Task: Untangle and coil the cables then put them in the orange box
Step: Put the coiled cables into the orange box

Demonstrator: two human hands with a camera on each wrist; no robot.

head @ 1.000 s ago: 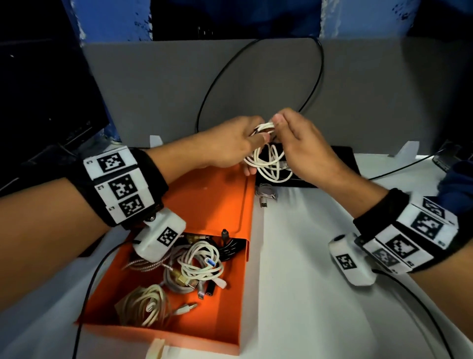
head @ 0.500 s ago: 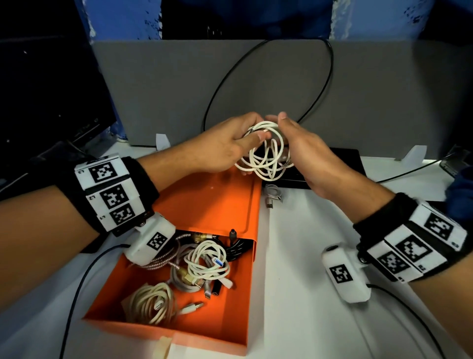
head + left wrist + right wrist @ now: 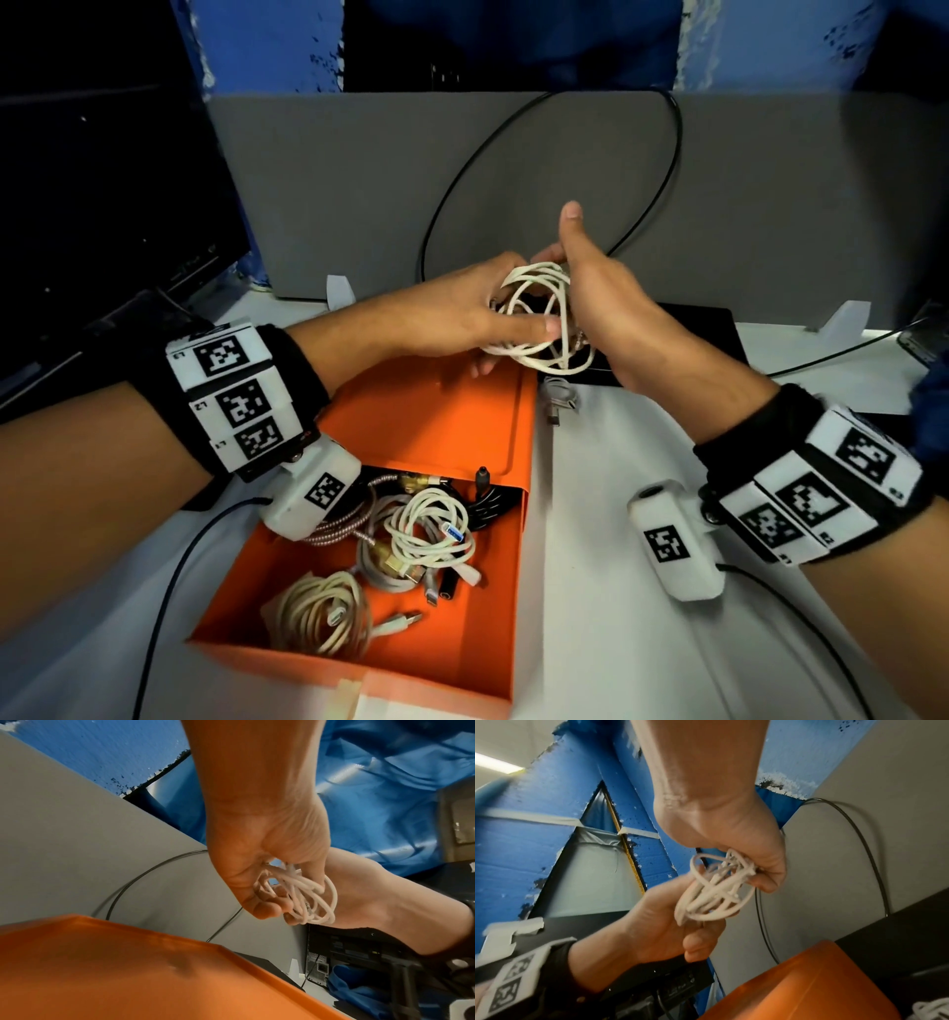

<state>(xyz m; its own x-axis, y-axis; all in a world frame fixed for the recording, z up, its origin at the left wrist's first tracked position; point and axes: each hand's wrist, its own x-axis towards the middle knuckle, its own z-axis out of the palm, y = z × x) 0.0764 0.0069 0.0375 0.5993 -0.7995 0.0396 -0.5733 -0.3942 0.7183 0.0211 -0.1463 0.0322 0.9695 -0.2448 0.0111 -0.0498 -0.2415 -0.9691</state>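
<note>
A white cable (image 3: 536, 271) wound into a loose, uneven coil hangs between both hands, above the far end of the orange box's lid (image 3: 436, 411). My left hand (image 3: 477, 313) grips the coil from the left, thumb across its front loops. My right hand (image 3: 601, 303) holds the right side with its thumb sticking up. In the right wrist view its fingers (image 3: 762, 870) curl round the coil (image 3: 713, 894). The left wrist view shows the left fingers (image 3: 259, 908) hooked through the loops (image 3: 306, 888). The orange box (image 3: 452, 652) lies open at the front left and holds several coiled cables (image 3: 431, 524).
A small grey cable (image 3: 562, 401) lies on the white table just right of the lid. Behind the hands are a black flat device (image 3: 708, 334) and a grey partition (image 3: 334, 180) with a thin black wire looped across it. A dark monitor (image 3: 102, 205) stands at the left.
The coil has spread from a tight bundle into wider, looser loops. My right thumb has lifted off it and now points up. Both hands stay together above the lid.
</note>
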